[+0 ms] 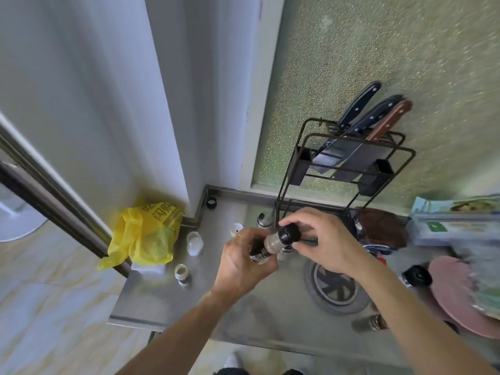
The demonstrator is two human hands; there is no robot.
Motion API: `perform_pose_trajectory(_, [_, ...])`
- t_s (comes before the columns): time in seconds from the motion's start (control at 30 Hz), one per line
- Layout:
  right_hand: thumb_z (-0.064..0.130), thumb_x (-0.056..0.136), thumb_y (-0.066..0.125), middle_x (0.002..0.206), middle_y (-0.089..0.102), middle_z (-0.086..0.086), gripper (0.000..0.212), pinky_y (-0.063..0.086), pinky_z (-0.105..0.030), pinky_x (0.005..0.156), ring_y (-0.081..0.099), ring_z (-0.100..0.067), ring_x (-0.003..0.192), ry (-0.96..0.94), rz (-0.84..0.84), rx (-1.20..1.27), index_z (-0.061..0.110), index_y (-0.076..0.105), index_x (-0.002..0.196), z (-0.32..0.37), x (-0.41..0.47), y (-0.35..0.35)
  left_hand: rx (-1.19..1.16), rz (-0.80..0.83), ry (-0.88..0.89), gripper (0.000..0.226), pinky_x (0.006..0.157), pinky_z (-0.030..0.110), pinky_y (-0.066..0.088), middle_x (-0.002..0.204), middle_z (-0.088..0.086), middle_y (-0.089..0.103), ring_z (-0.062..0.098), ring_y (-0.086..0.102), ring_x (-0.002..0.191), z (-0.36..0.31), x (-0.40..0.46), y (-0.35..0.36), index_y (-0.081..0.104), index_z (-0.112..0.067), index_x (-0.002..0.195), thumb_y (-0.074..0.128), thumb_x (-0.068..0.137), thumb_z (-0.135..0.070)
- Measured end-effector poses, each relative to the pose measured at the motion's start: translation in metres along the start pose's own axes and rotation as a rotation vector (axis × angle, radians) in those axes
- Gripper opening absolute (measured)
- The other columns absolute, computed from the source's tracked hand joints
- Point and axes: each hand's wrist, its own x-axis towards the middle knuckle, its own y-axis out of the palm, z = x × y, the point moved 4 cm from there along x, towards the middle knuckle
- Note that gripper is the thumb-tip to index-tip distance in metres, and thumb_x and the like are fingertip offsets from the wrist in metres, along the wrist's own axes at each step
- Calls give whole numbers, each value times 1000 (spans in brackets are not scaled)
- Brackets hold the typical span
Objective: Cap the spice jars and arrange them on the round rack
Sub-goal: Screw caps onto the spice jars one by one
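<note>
My left hand point(243, 263) grips a spice jar point(270, 243) of grey powder, held tilted above the steel counter point(167, 301). My right hand point(322, 239) has its fingers around the black cap point(289, 234) on the jar's mouth. The round rack point(335, 285), dark with spokes, lies flat on the counter under my right wrist. Uncapped jars stand to the left: a clear one point(194, 242), a small one point(181, 273) and a white one point(236, 229). A capped shaker point(263, 220) stands behind. A loose black cap point(211, 202) lies in the back corner. Another jar point(372, 322) lies near the front edge.
A wire knife rack point(349, 161) with several knives stands against the green wall. A yellow plastic bag point(146, 236) sits at the counter's left edge. A pink plate point(460, 296), a black-lidded jar point(418, 276) and packets point(457, 223) crowd the right side.
</note>
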Motion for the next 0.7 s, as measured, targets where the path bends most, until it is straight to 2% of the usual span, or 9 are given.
perform_pose_trajectory(0.23, [11, 76, 84, 105, 73, 11, 41, 60, -26, 87, 70, -1, 97, 68, 50, -53, 24, 72, 113, 3, -15, -10, 22, 42, 119, 38, 74, 10, 51, 91, -18, 67, 0, 66, 80, -24, -2, 5, 69, -29, 103, 80, 67, -26])
perform_pose_trajectory(0.3, [36, 80, 80, 89, 75, 9, 24, 61, -27, 76, 70, 0, 80, 131, 56, -203, 25, 74, 101, 1, -16, -9, 29, 60, 147, 39, 75, 19, 56, 95, -14, 69, 2, 67, 83, -22, -5, 9, 69, -27, 106, 79, 68, -27])
perform_pose_trajectory(0.37, [66, 81, 61, 76, 72, 6, 44, 57, -32, 65, 67, -7, 68, 178, 49, -392, 23, 72, 89, -2, -16, -7, 20, 76, 157, 40, 74, 25, 57, 97, -15, 68, 3, 67, 84, -19, -7, 13, 68, -29, 107, 79, 69, -28])
perform_pose_trajectory(0.4, [74, 79, 55, 80, 72, 8, 53, 56, -30, 66, 66, -8, 70, 191, 63, -414, 25, 71, 93, -2, -17, -6, 18, 79, 154, 40, 74, 26, 57, 97, -16, 68, 3, 67, 84, -19, -8, 14, 68, -29, 107, 79, 69, -28])
perform_pose_trajectory(0.43, [77, 77, 55, 91, 71, 12, 56, 56, -29, 71, 67, -5, 77, 210, 85, -376, 30, 69, 105, -4, -19, -7, 19, 79, 149, 40, 74, 27, 58, 97, -16, 68, 2, 67, 83, -19, -8, 15, 68, -29, 107, 79, 68, -28])
perform_pose_trajectory(0.5, [65, 77, 69, 107, 68, 16, 52, 58, -29, 81, 69, 0, 84, 224, 156, -230, 39, 60, 122, -7, -21, -7, 31, 81, 135, 40, 74, 27, 58, 95, -16, 67, 2, 67, 82, -21, -7, 16, 68, -28, 106, 80, 68, -28])
perform_pose_trajectory(0.57, [54, 85, 68, 92, 73, 11, 33, 60, -35, 75, 69, -3, 72, 209, 156, -293, 30, 69, 107, -7, -21, -9, 31, 102, 134, 41, 74, 28, 58, 95, -15, 67, 3, 67, 82, -21, -7, 17, 67, -29, 106, 80, 67, -27])
perform_pose_trajectory(0.63, [65, 93, 47, 70, 73, -1, 56, 59, -40, 70, 69, -14, 62, 239, 102, -386, 17, 72, 81, -10, -17, -11, 16, 133, 144, 42, 75, 29, 59, 97, -14, 68, 4, 68, 84, -20, -7, 21, 67, -29, 109, 79, 68, -27])
perform_pose_trajectory(0.7, [74, 91, 34, 76, 75, -2, 68, 58, -38, 72, 70, -16, 67, 262, 94, -377, 16, 70, 87, -11, -18, -11, 5, 139, 144, 43, 75, 30, 59, 97, -14, 68, 4, 68, 85, -19, -6, 24, 66, -28, 110, 78, 69, -26])
